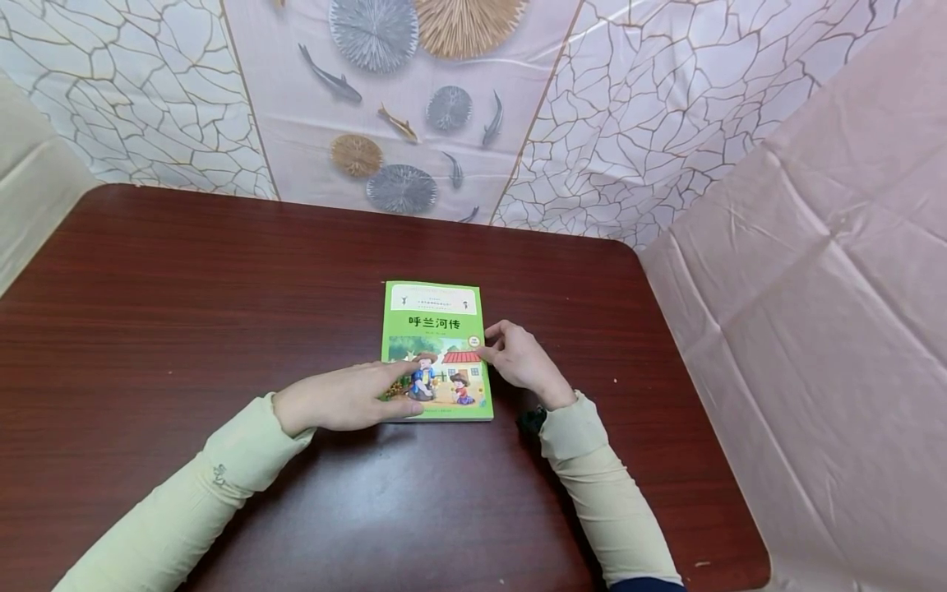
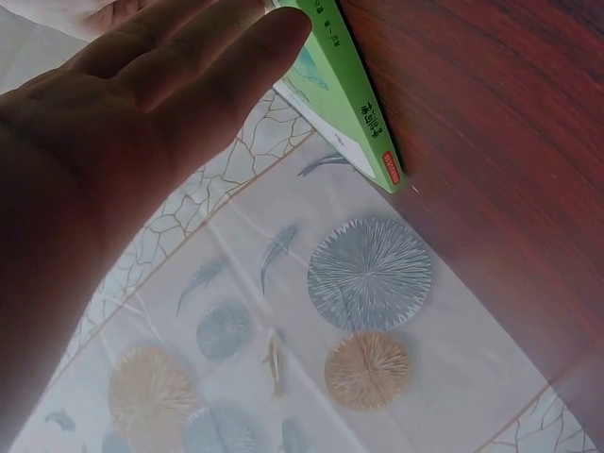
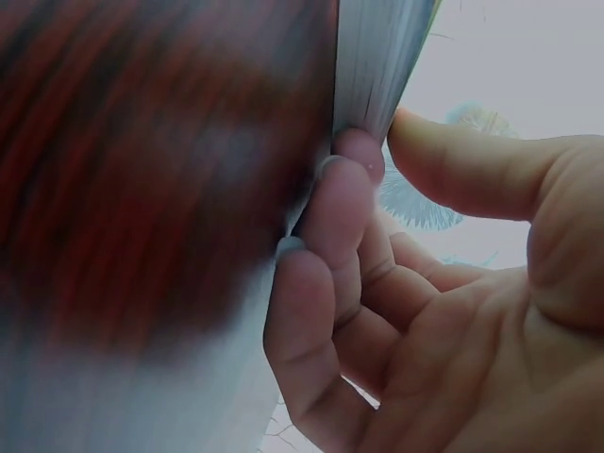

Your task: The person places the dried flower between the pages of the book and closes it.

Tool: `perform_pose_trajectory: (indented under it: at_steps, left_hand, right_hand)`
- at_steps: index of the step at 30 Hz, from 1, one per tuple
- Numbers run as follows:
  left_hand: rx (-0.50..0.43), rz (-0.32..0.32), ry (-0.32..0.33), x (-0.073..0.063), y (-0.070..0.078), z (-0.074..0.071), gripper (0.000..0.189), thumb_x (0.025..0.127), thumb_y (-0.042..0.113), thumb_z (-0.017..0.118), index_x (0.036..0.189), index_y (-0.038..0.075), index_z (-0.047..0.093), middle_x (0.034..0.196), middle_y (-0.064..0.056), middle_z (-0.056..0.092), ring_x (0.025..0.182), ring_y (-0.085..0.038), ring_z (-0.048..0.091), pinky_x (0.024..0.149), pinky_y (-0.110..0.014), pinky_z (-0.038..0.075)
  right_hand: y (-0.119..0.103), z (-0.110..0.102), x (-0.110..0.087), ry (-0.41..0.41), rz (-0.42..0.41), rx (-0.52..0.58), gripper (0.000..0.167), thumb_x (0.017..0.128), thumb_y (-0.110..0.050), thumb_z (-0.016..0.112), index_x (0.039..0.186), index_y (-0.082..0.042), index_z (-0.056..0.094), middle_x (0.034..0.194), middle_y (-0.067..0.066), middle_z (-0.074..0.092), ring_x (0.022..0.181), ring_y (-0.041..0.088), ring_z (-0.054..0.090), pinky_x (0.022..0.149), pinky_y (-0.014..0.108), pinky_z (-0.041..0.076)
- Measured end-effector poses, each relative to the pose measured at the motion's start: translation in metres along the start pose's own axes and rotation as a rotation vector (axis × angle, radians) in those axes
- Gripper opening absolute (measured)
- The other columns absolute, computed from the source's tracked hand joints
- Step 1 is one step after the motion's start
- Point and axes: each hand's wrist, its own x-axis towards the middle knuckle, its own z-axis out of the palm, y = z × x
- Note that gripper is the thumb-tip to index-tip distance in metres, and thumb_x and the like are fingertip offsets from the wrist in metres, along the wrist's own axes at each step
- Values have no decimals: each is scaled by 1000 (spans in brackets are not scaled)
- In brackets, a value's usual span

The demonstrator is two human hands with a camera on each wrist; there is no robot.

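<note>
A green paperback book (image 1: 441, 341) with Chinese characters and a drawing of two figures by a house lies face up on the table. My left hand (image 1: 342, 399) rests on its lower left part, fingers straight across the cover. In the left wrist view, that hand's fingers reach over the book's spine (image 2: 363, 104). At the right edge, my right hand (image 1: 524, 362) pinches the book with thumb and curled fingers. In the right wrist view, the thumb (image 3: 462, 165) meets the cover's edge while the fingertips are at the page edges (image 3: 377, 61), close over the table.
The dark red-brown wooden table (image 1: 185, 312) extends around the book on all sides. Behind it hangs a patterned cloth (image 1: 399, 107) with fish and round shapes. A pale, creased cloth wall (image 1: 829, 288) borders the right side. A dark fuzzy band (image 1: 531, 421) shows at my right wrist.
</note>
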Motion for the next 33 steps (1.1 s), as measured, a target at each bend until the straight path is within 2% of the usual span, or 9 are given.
perform_pose_trajectory:
  at_steps: [6, 13, 15, 20, 26, 33]
  left_hand:
    - [-5, -6, 15, -1, -1, -3, 70, 97, 45, 56, 153, 12, 29, 134, -8, 55, 121, -22, 53, 101, -41, 41]
    - [77, -14, 77, -3, -6, -11, 71, 97, 45, 55, 145, -4, 37, 139, -19, 50, 131, -33, 44, 107, -48, 35]
    - [80, -21, 90, -5, -8, -15, 74, 97, 47, 55, 145, -5, 36, 142, -19, 47, 133, -34, 42, 108, -49, 34]
    - [82, -56, 128, -9, -15, -27, 80, 96, 52, 53, 147, -6, 32, 149, -21, 38, 139, -38, 31, 112, -52, 26]
    - [116, -130, 162, -17, -24, -40, 86, 95, 60, 49, 149, -5, 30, 154, -29, 24, 143, -43, 20, 113, -57, 18]
    - [105, -206, 177, -26, -32, -53, 84, 96, 55, 51, 150, -4, 27, 156, -29, 17, 144, -43, 13, 113, -60, 14]
  right_hand:
    - [0, 0, 1, -6, -20, -14, 33, 95, -25, 64, 120, -5, 58, 87, 8, 60, 70, 20, 54, 60, 30, 44]
    - [1, -3, 0, -9, -13, 1, 39, 94, -25, 65, 125, -4, 54, 90, 9, 60, 71, 20, 55, 60, 30, 45]
    - [1, -4, 0, -5, -13, 10, 40, 94, -26, 65, 126, -4, 53, 90, 8, 60, 71, 20, 55, 61, 30, 45]
    - [1, -7, -1, 1, -28, 42, 43, 94, -28, 65, 128, -4, 52, 91, 8, 60, 72, 20, 56, 62, 31, 46]
    - [-1, -13, -3, 18, -55, 74, 47, 95, -36, 62, 128, -4, 52, 94, 8, 61, 75, 21, 58, 64, 33, 48]
    - [-7, -16, -6, 62, -87, 62, 53, 94, -53, 57, 123, -9, 55, 98, 6, 60, 84, 21, 56, 72, 35, 46]
